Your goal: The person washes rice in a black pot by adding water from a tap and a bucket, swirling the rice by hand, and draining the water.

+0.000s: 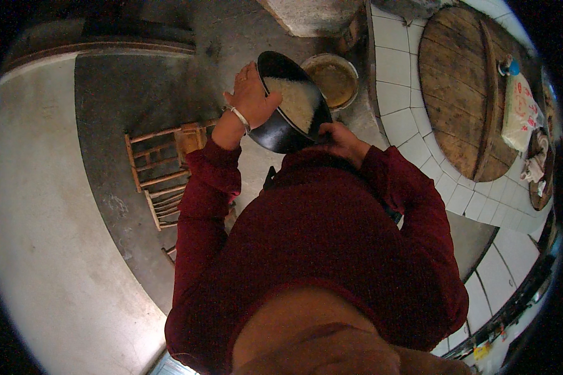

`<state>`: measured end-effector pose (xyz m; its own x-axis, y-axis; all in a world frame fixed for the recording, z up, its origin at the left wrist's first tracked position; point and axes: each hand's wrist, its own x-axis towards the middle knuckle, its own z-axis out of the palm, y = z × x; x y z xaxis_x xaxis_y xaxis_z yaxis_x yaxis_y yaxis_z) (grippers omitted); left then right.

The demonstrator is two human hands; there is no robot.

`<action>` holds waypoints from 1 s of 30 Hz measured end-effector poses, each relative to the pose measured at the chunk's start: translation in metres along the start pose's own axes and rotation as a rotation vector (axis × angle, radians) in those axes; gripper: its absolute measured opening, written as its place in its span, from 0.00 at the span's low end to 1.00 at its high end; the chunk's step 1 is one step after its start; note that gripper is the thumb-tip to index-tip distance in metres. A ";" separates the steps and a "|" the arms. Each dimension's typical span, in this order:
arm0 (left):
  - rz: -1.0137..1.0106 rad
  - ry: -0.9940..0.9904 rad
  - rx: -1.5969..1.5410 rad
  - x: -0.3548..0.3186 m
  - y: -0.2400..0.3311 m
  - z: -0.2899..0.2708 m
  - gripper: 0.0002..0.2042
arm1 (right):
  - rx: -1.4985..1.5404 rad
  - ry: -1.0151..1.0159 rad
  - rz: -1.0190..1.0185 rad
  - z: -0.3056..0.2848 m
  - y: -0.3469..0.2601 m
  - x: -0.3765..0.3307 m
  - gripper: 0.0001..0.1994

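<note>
Between my hands is a round black pot (270,139), held tilted with its mouth facing away and to the right. Pale grains that look like rice (292,103) lie inside it, partly under cloudy liquid. My left hand (254,99) grips the pot's left rim, thumb over the edge; a light bangle circles that wrist. Its right lower rim is in the grasp of my right hand (344,141), whose fingers are partly hidden. Just beyond the pot, at the right, stands a pale-rimmed bucket (355,94) with brownish contents; the pot overlaps its left side in view.
A white-tiled counter (395,100) runs along the right, carrying a large round wooden lid (450,94) and a white plastic bag (518,115). Wooden chairs (159,165) stand on the floor at the left. A pale wall or surface (40,206) curves along the far left.
</note>
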<state>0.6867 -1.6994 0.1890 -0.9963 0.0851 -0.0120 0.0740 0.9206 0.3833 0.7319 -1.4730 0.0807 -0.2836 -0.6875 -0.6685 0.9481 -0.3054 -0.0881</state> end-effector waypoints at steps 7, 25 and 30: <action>-0.192 -0.276 -0.058 0.003 0.010 -0.013 0.42 | 0.008 -0.060 -0.016 0.004 0.003 -0.006 0.10; 0.185 -0.234 -0.659 -0.078 -0.035 -0.005 0.40 | -0.187 0.362 -0.648 0.024 0.076 -0.045 0.13; -0.200 -0.644 -1.279 -0.102 -0.010 -0.014 0.37 | -0.428 0.571 -0.928 0.013 0.129 -0.096 0.18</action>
<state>0.7865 -1.7224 0.1990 -0.7672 0.4691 -0.4374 -0.4946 0.0015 0.8691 0.8798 -1.4549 0.1434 -0.8900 0.1119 -0.4420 0.4129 -0.2132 -0.8855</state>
